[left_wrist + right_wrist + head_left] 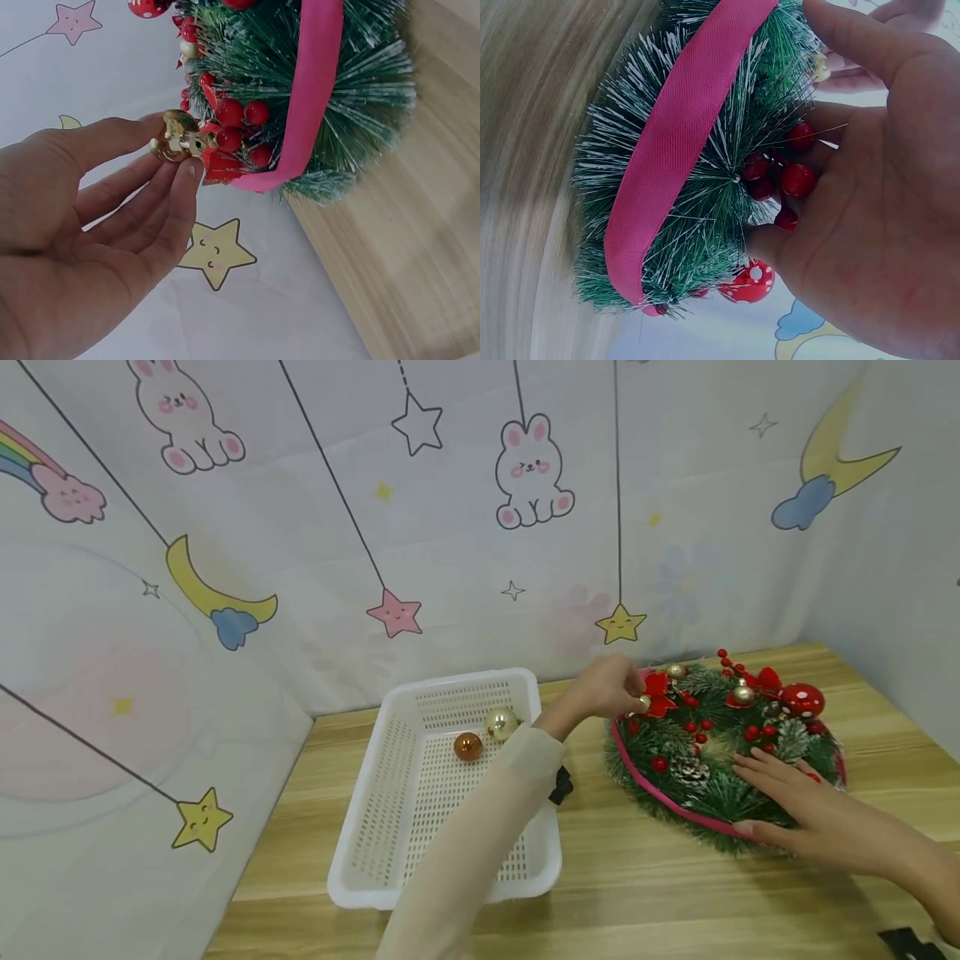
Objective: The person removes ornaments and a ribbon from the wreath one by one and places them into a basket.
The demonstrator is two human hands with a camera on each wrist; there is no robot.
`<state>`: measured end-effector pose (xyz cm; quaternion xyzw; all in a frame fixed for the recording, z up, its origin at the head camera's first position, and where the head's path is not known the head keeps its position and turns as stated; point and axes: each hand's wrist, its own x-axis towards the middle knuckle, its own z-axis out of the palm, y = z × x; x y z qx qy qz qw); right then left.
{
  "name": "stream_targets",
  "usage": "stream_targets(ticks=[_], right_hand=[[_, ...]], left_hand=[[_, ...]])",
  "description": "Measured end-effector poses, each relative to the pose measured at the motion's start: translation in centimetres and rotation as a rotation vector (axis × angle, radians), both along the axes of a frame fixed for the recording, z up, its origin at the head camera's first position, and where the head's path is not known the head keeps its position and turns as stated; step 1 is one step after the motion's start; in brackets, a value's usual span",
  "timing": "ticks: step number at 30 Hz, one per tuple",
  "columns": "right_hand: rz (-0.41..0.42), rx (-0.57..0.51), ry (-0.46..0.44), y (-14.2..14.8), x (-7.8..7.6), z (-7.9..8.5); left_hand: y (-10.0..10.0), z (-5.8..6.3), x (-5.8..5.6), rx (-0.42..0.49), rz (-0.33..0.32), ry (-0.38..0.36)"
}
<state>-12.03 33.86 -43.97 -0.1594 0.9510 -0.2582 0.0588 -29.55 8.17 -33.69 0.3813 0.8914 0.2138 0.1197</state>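
Note:
A green Christmas wreath (738,787) with a pink ribbon (663,795) round its side lies on the table at the right. At its far left edge, my left hand (606,687) pinches a small shiny gold bauble (172,148) between thumb and fingertips. That bauble sits against a red flower (658,695) and several red berries (229,112); whether it is fastened there I cannot tell. My right hand (798,802) rests on the wreath's near right side, its fingers extended over the greenery. Red berries (798,180) lie beside those fingers in the right wrist view.
Left of the wreath stands a white plastic basket (360,827) holding a copper bauble (468,747) and a pale gold bauble (501,723). A black object (561,786) lies by the basket's right side. A patterned curtain (450,527) hangs behind the wooden table (600,893).

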Motion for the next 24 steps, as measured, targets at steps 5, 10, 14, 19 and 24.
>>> stream_targets(ticks=[5, 10, 14, 19, 24], right_hand=[[0.000, -0.002, -0.008, 0.0, 0.0, 0.0], [-0.002, 0.005, -0.013, 0.0, -0.1, 0.1], [-0.004, 0.008, -0.019, -0.1, -0.1, 0.2], [-0.004, 0.004, -0.022, -0.1, -0.1, 0.2], [-0.005, 0.005, -0.018, 0.0, -0.1, 0.2]], left_hand=[[-0.6, 0.2, -0.3, -0.021, -0.029, -0.009], [-1.6, 0.7, -0.4, -0.026, -0.059, 0.004], [-2.5, 1.4, -0.3, 0.016, -0.091, 0.001], [-3.6, 2.2, 0.2, 0.083, -0.053, -0.001], [-4.9, 2.7, 1.2, 0.126, 0.013, -0.044]])
